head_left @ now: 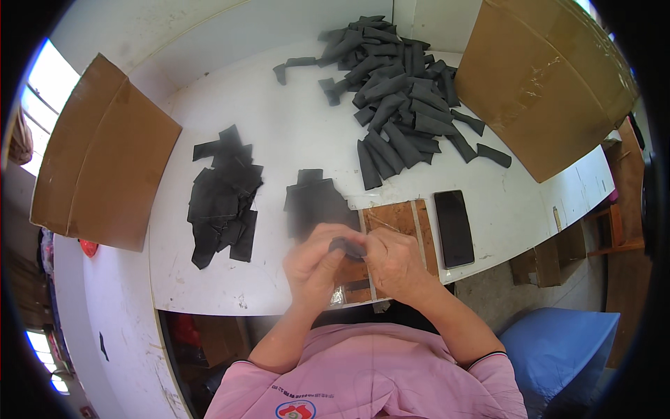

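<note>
left hand [310, 269] plus right hand [399, 264], both pinching this little dark piece [347, 247], left of the phone [454, 229], big ol' heap of rolls [387, 87] beyond it

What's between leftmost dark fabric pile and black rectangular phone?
Head view: smaller dark fabric stack, left hand, right hand, dark fabric piece they hold, brown rectangular panel.

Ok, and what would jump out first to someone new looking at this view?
Probably the big heap of dark, tube-like pieces at the far side of the white table, right of centre. Two large cardboard boxes frame it, one at left and one at right. Near the front edge, the left hand and right hand hold a small dark piece between them.
</note>
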Available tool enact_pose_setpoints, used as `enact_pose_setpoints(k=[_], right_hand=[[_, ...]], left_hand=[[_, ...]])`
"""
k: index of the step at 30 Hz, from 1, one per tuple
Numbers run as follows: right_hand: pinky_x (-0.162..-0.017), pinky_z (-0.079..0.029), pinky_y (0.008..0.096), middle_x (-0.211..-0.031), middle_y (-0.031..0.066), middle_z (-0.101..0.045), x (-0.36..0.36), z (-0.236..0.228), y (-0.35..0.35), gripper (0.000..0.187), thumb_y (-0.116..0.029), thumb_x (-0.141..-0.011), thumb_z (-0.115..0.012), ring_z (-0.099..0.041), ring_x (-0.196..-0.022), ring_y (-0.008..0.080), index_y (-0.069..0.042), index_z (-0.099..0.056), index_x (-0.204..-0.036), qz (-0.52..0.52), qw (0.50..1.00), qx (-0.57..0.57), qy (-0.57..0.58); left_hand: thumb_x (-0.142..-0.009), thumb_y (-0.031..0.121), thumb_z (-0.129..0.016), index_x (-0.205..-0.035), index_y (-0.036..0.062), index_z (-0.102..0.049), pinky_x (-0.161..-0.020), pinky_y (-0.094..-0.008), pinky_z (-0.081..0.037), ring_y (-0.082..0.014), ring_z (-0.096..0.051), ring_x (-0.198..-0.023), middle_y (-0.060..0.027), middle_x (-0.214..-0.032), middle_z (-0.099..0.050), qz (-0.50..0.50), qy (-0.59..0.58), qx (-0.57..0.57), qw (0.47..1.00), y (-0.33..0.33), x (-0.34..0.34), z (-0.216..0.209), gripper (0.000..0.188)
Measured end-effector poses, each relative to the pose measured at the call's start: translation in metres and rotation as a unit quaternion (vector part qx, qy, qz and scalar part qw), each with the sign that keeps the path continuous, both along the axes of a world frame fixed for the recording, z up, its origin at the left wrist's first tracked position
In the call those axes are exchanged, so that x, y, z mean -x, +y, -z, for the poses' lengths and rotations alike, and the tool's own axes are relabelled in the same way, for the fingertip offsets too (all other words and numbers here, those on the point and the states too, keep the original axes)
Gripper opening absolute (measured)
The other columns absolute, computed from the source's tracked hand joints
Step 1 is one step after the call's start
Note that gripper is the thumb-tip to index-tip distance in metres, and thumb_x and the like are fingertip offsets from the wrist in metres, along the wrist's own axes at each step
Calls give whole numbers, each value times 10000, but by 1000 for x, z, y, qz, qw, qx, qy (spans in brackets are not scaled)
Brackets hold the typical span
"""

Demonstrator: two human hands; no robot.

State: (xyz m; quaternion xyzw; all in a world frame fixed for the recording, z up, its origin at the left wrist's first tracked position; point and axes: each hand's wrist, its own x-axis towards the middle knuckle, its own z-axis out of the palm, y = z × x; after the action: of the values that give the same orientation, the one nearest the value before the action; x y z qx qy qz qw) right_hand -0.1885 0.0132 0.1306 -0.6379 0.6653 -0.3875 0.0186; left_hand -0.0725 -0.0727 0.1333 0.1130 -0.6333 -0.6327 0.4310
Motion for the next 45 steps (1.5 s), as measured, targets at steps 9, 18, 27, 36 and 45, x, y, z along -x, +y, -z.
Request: enact_pose_setpoints(k=[9, 18, 27, 36, 45], right_hand=[[-530, -442, 379, -696, 123, -526, 4, 9, 4, 83, -44, -695, -532, -550, -647, 305, -10, -483, -753, -2, 998, 30, -55], [-546, -449, 384, -695, 131, -529, 0, 18, 3, 123, -51, -688, -571, -558, -646, 314, -13, -490, -773, 20, 997, 29, -65], [-547, -446, 376, -706, 123, -546, 5, -1, 1, 151, -60, -673, -597, -561, -657, 299, -25, -518, -798, 15, 997, 11, -77], [-534, -447, 382, -669, 106, -532, -2, 22, -2, 126, -62, -690, -588, -560, -645, 280, -39, -528, -798, 54, 997, 13, -57], [-571, -453, 374, -757, 103, -519, 5, -21, 4, 168, -50, -686, -586, -550, -721, 271, -24, -546, -848, 26, 999, -16, -45]], left_hand=[[-674, -14, -687, -819, -14, -622, -675, -267, -456, -163, -551, -790, -116, -824, -606, 94, -49, -35, 994, -3, 10, -26, 159], [-689, -60, -626, -848, -3, -594, -707, -242, -431, -147, -546, -826, -85, -873, -576, 70, -119, 66, 988, -2, 6, -17, 172], [-754, 2, -603, -855, -35, -608, -668, -265, -454, -192, -552, -771, -124, -811, -595, 50, 3, -11, 999, -2, 10, -25, 107], [-738, -1, -622, -905, -18, -600, -647, -227, -426, -130, -542, -732, -73, -809, -595, 62, -85, 59, 993, -7, 9, -21, 169], [-844, 174, -556, -888, -58, -579, -722, -275, -442, -182, -547, -811, -118, -865, -590, 13, 119, -145, 982, -6, 2, -25, 236]])
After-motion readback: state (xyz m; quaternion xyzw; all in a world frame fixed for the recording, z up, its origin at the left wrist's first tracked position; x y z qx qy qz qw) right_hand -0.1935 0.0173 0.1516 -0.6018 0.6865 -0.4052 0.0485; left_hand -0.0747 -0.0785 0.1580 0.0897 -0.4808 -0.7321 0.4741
